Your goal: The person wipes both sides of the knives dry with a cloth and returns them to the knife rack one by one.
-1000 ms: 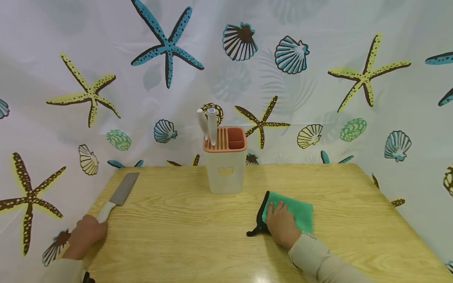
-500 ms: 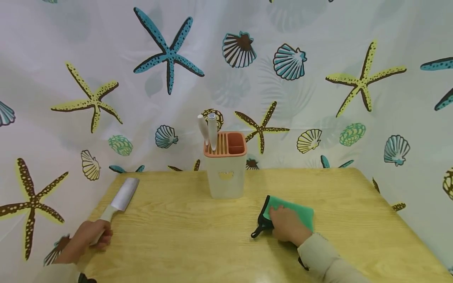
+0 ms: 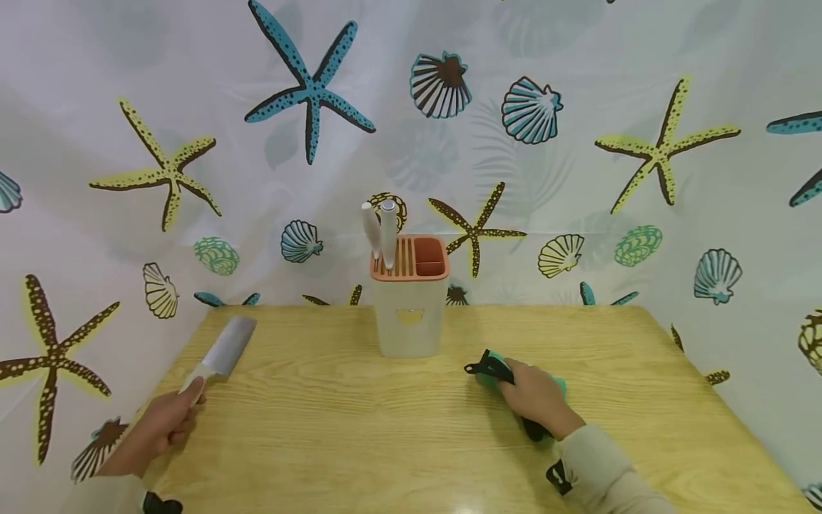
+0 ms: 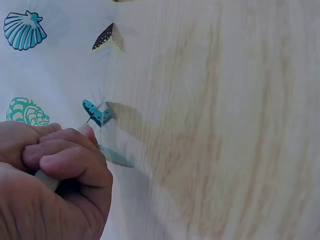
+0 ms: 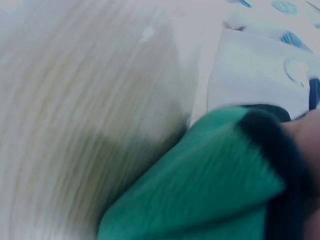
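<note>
On the left of the table my left hand (image 3: 163,425) grips a cleaver (image 3: 230,345) by its white handle, blade pointing away from me and shining in the light. In the left wrist view the curled fingers (image 4: 70,160) wrap the handle, and the blade is hidden. Right of centre, my right hand (image 3: 538,398) grips a green cloth (image 5: 200,185) with a black edge and a black loop. The cloth is bunched under the palm, and much of it is hidden in the head view.
A white knife holder (image 3: 411,325) with an orange slotted top stands at the back centre. Two white-handled utensils (image 3: 389,232) stick up from its left slots. Behind the wooden table (image 3: 334,428) hangs a curtain (image 3: 359,178) printed with starfish and shells.
My left hand has shifted its hold on the cleaver handle, and the blade now catches light. My right hand has gone from lying on the flat cloth to gathering it up.
</note>
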The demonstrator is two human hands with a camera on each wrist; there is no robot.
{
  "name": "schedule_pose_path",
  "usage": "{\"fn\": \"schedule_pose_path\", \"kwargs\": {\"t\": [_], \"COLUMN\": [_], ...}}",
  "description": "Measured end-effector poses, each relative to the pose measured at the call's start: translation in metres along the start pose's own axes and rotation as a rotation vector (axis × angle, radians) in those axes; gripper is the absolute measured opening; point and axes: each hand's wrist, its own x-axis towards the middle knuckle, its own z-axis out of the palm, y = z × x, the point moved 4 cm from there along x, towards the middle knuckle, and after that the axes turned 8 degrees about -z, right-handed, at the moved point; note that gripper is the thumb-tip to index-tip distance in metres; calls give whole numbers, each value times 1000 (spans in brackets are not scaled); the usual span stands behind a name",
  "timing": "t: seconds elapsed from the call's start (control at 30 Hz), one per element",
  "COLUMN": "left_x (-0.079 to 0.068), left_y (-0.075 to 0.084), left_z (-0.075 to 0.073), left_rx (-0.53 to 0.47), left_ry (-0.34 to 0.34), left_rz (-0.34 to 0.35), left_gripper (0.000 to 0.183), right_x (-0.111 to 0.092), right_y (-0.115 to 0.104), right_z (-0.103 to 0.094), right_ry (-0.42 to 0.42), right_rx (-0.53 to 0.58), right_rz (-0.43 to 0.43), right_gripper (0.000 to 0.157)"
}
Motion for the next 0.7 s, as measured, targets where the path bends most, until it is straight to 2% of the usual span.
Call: {"fn": "schedule_pose_path", "kwargs": {"t": [0.13, 0.27, 0.4, 0.53, 0.7], "left_x": [-5, -12, -19, -27, -42], "left_y": [2, 9, 19, 31, 46], "left_z": [3, 8, 16, 27, 45], "left_rx": [-46, -63, -86, -161, -197], "left_ry": [-37, -44, -55, -99, -192], "left_rz": [23, 52, 96, 121, 175], "left_gripper": [50, 55, 59, 52, 41], "right_x": [1, -1, -2, -2, -4], "right_y": [9, 13, 12, 10, 9], "right_z": [-3, -5, -9, -14, -17], "right_ry": [58, 80, 63, 35, -25], "right_rx": [161, 330, 591, 845, 1004], "right_rz": [57, 118, 206, 263, 304], "right_gripper": [42, 48, 46, 44, 53]}}
